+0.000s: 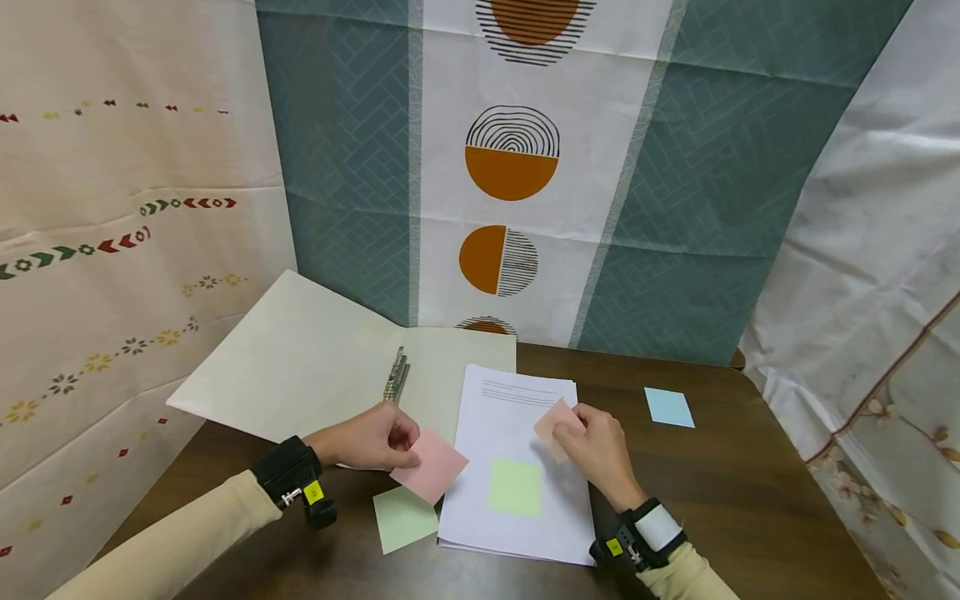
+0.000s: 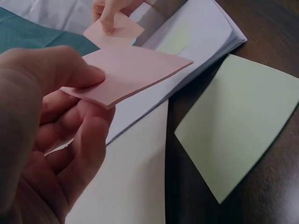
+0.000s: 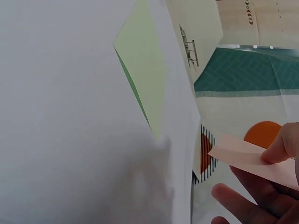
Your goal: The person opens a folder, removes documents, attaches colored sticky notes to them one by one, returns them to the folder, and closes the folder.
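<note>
My left hand [image 1: 372,437] pinches a pad of pink sticky notes [image 1: 431,467] between thumb and fingers, above the lower left edge of a stack of white paper [image 1: 517,433]. In the left wrist view the pad [image 2: 135,70] shows a thin layered edge. Over the stack's upper right side, my right hand [image 1: 600,446] pinches a single peach sticky note [image 1: 557,427], also seen in the right wrist view. A light green sticky note [image 1: 514,488] lies on the top sheet, one edge slightly lifted in the right wrist view. Several printed lines cross the sheet's top.
Left of the paper lies an open cream folder [image 1: 315,358] with a metal clip [image 1: 397,377] near its fold. On the dark wooden table [image 1: 720,492] are a pale green sticky pad [image 1: 405,518] by the stack's lower left and a light blue note [image 1: 670,407] at right. Patterned cloths hang behind.
</note>
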